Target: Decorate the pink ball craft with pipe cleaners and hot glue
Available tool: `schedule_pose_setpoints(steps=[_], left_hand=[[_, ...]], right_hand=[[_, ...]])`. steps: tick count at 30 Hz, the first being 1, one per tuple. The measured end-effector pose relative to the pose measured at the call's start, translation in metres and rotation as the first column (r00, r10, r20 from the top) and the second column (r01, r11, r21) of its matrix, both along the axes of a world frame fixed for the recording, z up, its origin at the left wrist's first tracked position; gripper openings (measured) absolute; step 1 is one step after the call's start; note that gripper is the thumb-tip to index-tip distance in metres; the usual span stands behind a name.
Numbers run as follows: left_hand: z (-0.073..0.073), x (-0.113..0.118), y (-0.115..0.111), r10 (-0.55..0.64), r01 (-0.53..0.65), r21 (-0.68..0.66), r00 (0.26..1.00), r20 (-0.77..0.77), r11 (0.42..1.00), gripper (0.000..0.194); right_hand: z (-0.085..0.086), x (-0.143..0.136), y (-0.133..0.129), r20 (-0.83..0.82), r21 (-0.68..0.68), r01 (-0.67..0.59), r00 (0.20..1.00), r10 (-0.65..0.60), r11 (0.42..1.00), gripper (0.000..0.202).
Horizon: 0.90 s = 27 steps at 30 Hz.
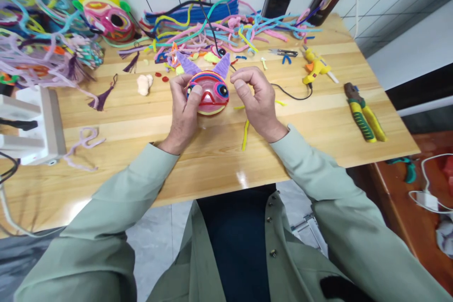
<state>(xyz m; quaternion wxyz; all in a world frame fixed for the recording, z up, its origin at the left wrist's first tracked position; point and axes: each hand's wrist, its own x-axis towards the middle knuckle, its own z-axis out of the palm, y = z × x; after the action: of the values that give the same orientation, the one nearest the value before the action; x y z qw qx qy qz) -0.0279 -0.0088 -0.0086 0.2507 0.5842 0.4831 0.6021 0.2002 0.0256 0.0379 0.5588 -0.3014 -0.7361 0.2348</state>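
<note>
My left hand [187, 106] is closed on the left side of a mask-like craft piece [211, 96], its thumb across the front. The piece is clear pink and rounded, with blue-and-pink eyes, red trim and two purple pointed ears. Just right of it, my right hand [255, 99] is pinched with thumb and index finger together; what lies between them, if anything, I cannot make out. Under and beside the right hand, a short yellow pipe cleaner [245, 136] rests on the wooden table [212, 170].
Pipe cleaners [191, 14] are heaped along the wall. A second decorated mask [109, 19] stands back left, above a white power strip [38, 125]. To the right lie thread snips [285, 53], a yellow glue gun [314, 67] with a black cord, and pliers [363, 113].
</note>
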Motion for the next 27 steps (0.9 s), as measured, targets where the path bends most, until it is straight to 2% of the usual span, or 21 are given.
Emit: schedule_pose_setpoints(steps=[6, 12, 15, 19, 22, 25, 27], left_hand=[[0.000, 0.004, 0.000, 0.033, -0.033, 0.038, 0.999, 0.003, 0.999, 0.066], [-0.004, 0.010, -0.002, 0.033, -0.031, 0.032, 0.997, -0.076, 0.999, 0.103], [-0.007, 0.009, -0.003, 0.019, -0.018, 0.026, 0.997, -0.074, 1.000, 0.103], [-0.008, 0.005, -0.003, -0.001, 0.002, 0.031, 0.999, -0.043, 1.000, 0.092], [-0.007, 0.003, -0.002, 0.000, 0.001, 0.028, 0.999, -0.033, 1.000, 0.087], [-0.006, 0.003, -0.002, 0.003, -0.003, 0.040, 1.000, -0.015, 0.999, 0.085], [-0.008, 0.004, 0.000, 0.011, -0.011, 0.054, 1.000, -0.002, 0.999, 0.086]], right_hand=[[-0.006, 0.007, 0.012, 0.036, -0.051, 0.051, 0.998, -0.049, 0.997, 0.041], [-0.004, 0.017, 0.014, 0.044, -0.008, 0.141, 0.989, -0.141, 0.990, 0.046], [-0.007, 0.022, 0.017, 0.056, -0.018, 0.144, 0.988, -0.143, 0.989, 0.046], [-0.010, 0.022, 0.019, 0.052, -0.037, 0.088, 0.995, -0.086, 0.995, 0.043], [-0.010, 0.016, 0.018, -0.011, -0.074, 0.047, 0.999, -0.048, 0.996, 0.043], [-0.007, 0.011, 0.019, -0.147, -0.192, -0.053, 0.989, 0.024, 0.980, 0.049], [-0.004, 0.009, 0.021, -0.253, -0.309, -0.185, 0.961, 0.107, 0.933, 0.054]])
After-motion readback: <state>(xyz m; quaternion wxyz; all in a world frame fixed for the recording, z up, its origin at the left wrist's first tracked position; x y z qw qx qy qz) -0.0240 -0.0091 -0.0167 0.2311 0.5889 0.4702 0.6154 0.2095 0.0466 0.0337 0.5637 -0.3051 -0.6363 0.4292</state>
